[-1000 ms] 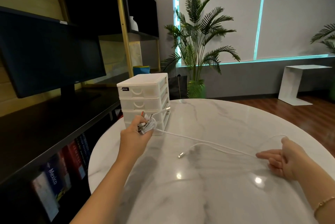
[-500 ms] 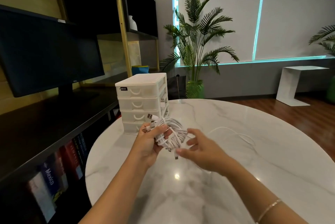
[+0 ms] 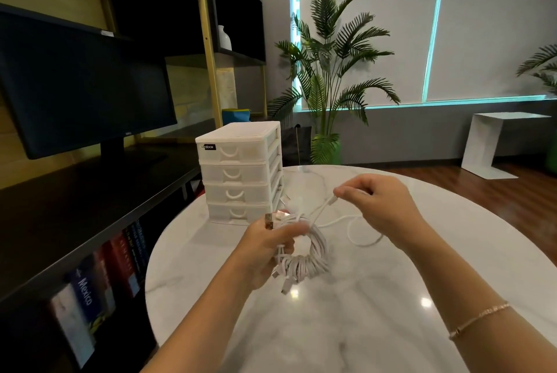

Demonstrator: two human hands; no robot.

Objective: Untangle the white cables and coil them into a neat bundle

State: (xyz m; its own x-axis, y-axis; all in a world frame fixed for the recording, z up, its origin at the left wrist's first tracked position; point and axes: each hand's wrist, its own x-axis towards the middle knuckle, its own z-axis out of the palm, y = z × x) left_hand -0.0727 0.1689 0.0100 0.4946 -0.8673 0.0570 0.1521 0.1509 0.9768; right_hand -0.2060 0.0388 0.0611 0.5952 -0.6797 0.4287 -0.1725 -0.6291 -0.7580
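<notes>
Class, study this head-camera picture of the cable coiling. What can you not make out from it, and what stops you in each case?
- How many separate cables make up the white cable bundle: strands overlap, too fine.
- The upper part of the bundle: hidden under the left hand.
- The connector type pinched by the right hand: blurred, small.
- Contents of the drawer unit: its frosted fronts hide them.
- Near edge of the marble table: cut off by the frame and arms.

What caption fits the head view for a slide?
Left hand grips a coil of white cables above a marble table while the right hand pinches a loose cable end.
</notes>
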